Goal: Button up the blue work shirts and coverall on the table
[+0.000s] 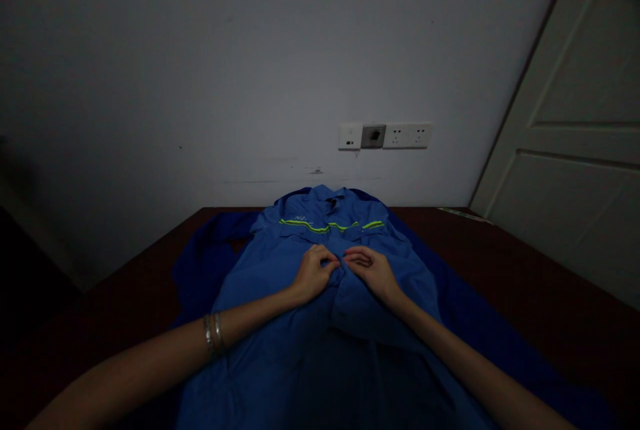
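A blue work shirt (280, 323) with yellow-green reflective stripes across the chest lies flat, front up, on a dark brown table (525, 270), collar towards the wall. My left hand (314, 273) and my right hand (371, 270) meet at the shirt's centre front, just below the stripes. Both have their fingers curled and pinched on the fabric of the front placket. Two bracelets ring my left wrist.
A darker blue cloth (200, 263) lies spread under the shirt, reaching out to both sides. A white wall with a row of sockets (385, 136) stands behind the table. A white door (575, 150) is at the right. The room is dim.
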Demonstrator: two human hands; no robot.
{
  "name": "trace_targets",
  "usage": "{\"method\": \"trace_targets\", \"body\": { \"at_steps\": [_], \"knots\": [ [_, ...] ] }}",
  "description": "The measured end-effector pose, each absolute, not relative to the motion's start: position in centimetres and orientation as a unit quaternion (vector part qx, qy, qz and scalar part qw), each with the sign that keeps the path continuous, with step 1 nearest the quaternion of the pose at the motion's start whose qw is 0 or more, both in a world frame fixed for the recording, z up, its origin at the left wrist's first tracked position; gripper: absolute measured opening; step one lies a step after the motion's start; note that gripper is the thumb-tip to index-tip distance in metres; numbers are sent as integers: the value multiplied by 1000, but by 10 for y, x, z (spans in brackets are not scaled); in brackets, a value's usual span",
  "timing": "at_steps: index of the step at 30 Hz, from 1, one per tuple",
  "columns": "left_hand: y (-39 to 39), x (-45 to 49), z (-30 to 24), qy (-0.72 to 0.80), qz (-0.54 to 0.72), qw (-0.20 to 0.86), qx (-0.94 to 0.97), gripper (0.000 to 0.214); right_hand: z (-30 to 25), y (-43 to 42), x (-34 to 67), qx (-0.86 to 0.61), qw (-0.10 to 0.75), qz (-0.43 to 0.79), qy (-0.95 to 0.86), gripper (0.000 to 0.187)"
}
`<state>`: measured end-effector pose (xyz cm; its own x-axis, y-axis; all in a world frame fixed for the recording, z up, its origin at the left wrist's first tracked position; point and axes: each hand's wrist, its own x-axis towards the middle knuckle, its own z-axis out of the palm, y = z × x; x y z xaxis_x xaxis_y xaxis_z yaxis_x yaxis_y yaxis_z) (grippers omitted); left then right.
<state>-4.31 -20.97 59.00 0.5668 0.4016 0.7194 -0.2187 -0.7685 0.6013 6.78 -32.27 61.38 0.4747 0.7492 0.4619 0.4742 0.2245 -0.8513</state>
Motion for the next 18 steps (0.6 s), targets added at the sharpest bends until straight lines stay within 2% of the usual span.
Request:
{"method": "trace_targets", "body": {
  "at_steps": [11, 18],
  "knots": [
    [-210, -48, 590, 30, 454, 339, 824, 11, 614, -323, 79, -618, 560, 138, -534, 28],
    [-204, -53, 594, 16, 395, 333, 856, 14, 618, -324, 73, -624, 547, 122, -545, 25]
  ]
}}
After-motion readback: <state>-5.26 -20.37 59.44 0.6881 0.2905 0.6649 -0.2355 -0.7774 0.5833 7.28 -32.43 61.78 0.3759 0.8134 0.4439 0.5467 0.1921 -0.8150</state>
